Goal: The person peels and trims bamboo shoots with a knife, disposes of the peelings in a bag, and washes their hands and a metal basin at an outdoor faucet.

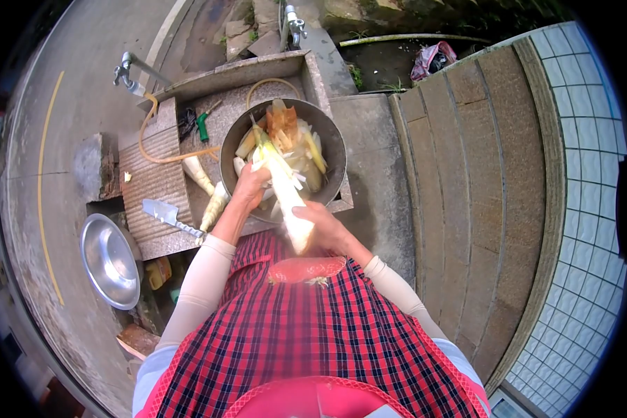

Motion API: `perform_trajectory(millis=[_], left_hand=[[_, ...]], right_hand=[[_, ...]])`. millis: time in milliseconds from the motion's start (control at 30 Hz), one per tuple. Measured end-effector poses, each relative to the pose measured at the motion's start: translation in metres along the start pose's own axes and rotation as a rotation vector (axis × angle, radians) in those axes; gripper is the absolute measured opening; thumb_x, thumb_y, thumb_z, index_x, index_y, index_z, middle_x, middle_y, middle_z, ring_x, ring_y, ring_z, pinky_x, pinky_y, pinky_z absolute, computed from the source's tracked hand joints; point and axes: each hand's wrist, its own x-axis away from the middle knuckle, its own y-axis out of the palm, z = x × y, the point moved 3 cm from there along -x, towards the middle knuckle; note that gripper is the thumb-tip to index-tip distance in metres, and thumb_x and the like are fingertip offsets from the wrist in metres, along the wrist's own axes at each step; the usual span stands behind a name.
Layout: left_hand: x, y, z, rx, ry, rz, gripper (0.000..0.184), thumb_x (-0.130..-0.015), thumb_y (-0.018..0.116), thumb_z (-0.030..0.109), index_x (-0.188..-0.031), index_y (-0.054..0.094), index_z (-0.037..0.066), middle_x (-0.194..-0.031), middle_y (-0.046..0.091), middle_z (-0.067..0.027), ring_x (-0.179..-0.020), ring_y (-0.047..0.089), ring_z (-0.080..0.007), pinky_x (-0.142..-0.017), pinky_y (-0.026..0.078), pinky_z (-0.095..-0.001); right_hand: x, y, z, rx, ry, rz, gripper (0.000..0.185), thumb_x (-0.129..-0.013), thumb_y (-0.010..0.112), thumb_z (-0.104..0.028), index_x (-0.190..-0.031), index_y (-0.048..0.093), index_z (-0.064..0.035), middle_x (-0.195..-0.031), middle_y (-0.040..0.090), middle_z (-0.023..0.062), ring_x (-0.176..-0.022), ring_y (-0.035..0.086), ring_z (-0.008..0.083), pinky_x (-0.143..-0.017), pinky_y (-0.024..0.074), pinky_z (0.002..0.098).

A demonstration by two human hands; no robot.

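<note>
A long, pale peeled bamboo shoot (pixel 284 191) slants over the large metal pot (pixel 338 143), its thick end toward me. My left hand (pixel 253 184) is closed around its upper part near the yellow-green tip. Lower down, my right hand (pixel 322 224) grips the thick end. Inside the pot lie several more bamboo shoots (pixel 315 150) and a brown piece (pixel 282 127) that looks like husk. Two other shoots rest beside the pot, one smooth shoot (pixel 198 173) and one knobbly shoot (pixel 214 207). A cleaver (pixel 161 211) lies left of them on the ridged slab.
The stone sink (pixel 237 76) holds the pot. An orange hose (pixel 145 139) runs from the left tap (pixel 124 73); another tap (pixel 295 26) stands behind. A green-handled tool (pixel 202 127) lies in the sink. A metal basin (pixel 110 261) sits at left, steps (pixel 467 174) at right.
</note>
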Motion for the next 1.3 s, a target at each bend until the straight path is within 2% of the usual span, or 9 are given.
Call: perform_trajectory(millis=[300, 500, 600, 700, 767, 900, 1067, 1200, 1300], left_hand=[[-0.01, -0.015, -0.003, -0.07, -0.002, -0.052, 0.043, -0.071, 0.047, -0.006, -0.113, 0.053, -0.003, -0.104, 0.062, -0.0103, -0.094, 0.062, -0.0223, -0.082, 0.051, -0.0329], [-0.009, -0.017, -0.01, -0.05, -0.025, -0.025, 0.045, -0.071, 0.047, -0.006, -0.115, 0.051, -0.003, -0.104, 0.061, -0.0103, -0.093, 0.062, -0.0228, -0.081, 0.051, -0.0333], [-0.001, -0.015, -0.01, -0.051, -0.037, 0.109, 0.043, -0.071, 0.047, -0.005, -0.114, 0.051, -0.001, -0.103, 0.061, -0.0106, -0.092, 0.062, -0.0231, -0.079, 0.052, -0.0332], [0.002, -0.016, -0.007, -0.185, 0.016, 0.291, 0.039, -0.072, 0.046, -0.005, -0.111, 0.052, -0.001, -0.101, 0.061, -0.0106, -0.09, 0.062, -0.0218, -0.077, 0.051, -0.0331], [-0.001, -0.022, -0.007, -0.318, 0.123, 0.419, 0.034, -0.073, 0.046, -0.006, -0.106, 0.052, -0.001, -0.098, 0.061, -0.0097, -0.088, 0.061, -0.02, -0.075, 0.051, -0.034], [-0.007, -0.023, -0.005, -0.609, 0.293, 0.454, 0.033, -0.072, 0.045, -0.007, -0.104, 0.052, -0.002, -0.097, 0.06, -0.0081, -0.088, 0.059, -0.0168, -0.076, 0.047, -0.028], [-0.017, -0.054, -0.009, -0.67, 0.319, 0.281, 0.036, -0.075, 0.048, -0.007, -0.111, 0.051, -0.003, -0.096, 0.06, -0.0068, -0.088, 0.058, -0.0151, -0.08, 0.045, -0.025], [-0.045, -0.094, -0.039, -0.685, 0.438, 0.222, 0.032, -0.084, 0.055, 0.004, -0.115, 0.05, -0.001, -0.1, 0.059, -0.0049, -0.089, 0.058, -0.0142, -0.08, 0.046, -0.0255], [-0.032, -0.091, -0.007, -0.474, 0.377, 0.197, 0.025, -0.09, 0.051, 0.011, -0.112, 0.049, 0.001, -0.099, 0.059, -0.0053, -0.087, 0.058, -0.0134, -0.076, 0.049, -0.0272]], right_hand=[[-0.001, -0.004, 0.015, -0.754, 0.269, -0.434, 0.053, -0.085, 0.048, -0.04, -0.114, 0.049, 0.0038, -0.084, 0.06, 0.0155, -0.072, 0.059, 0.0271, -0.063, 0.0492, 0.0385], [-0.007, -0.017, 0.023, -0.659, 0.256, -0.551, 0.055, -0.085, 0.05, -0.041, -0.115, 0.048, 0.0041, -0.095, 0.058, 0.0153, -0.081, 0.058, 0.0255, -0.069, 0.0481, 0.0357], [-0.005, -0.021, 0.007, -0.139, 0.238, -0.231, 0.052, -0.084, 0.056, -0.036, -0.116, 0.048, 0.0045, -0.101, 0.058, 0.0173, -0.088, 0.059, 0.0256, -0.074, 0.0484, 0.0337], [0.0, -0.014, -0.011, 0.225, -0.119, 0.07, 0.054, -0.082, 0.063, -0.034, -0.116, 0.048, 0.0049, -0.101, 0.061, 0.0191, -0.089, 0.062, 0.0276, -0.075, 0.0492, 0.0321], [-0.003, -0.008, -0.026, 1.065, -0.252, 0.262, 0.071, -0.067, 0.076, -0.041, -0.112, 0.048, 0.0071, -0.09, 0.063, 0.0217, -0.086, 0.063, 0.0309, -0.074, 0.0496, 0.0356], [-0.005, 0.017, -0.015, 1.476, -0.085, 0.369, 0.072, -0.058, 0.079, -0.044, -0.106, 0.05, 0.0011, -0.103, 0.06, 0.0243, -0.096, 0.058, 0.0386, -0.078, 0.0477, 0.0394], [-0.024, -0.004, -0.01, 1.122, -0.264, -0.067, 0.059, -0.064, 0.079, -0.028, -0.105, 0.053, 0.0052, -0.086, 0.063, 0.0184, -0.077, 0.064, 0.0251, -0.07, 0.0513, 0.0345], [-0.001, 0.003, -0.003, -0.04, 0.263, -0.316, 0.037, -0.078, 0.065, -0.011, -0.109, 0.049, 0.004, -0.089, 0.063, 0.017, -0.078, 0.065, 0.0259, -0.07, 0.0543, 0.0342], [0.022, 0.019, -0.007, -0.195, 0.24, -0.401, 0.042, -0.077, 0.066, -0.011, -0.11, 0.047, 0.004, -0.093, 0.061, 0.0166, -0.081, 0.065, 0.0232, -0.069, 0.0542, 0.0342]])
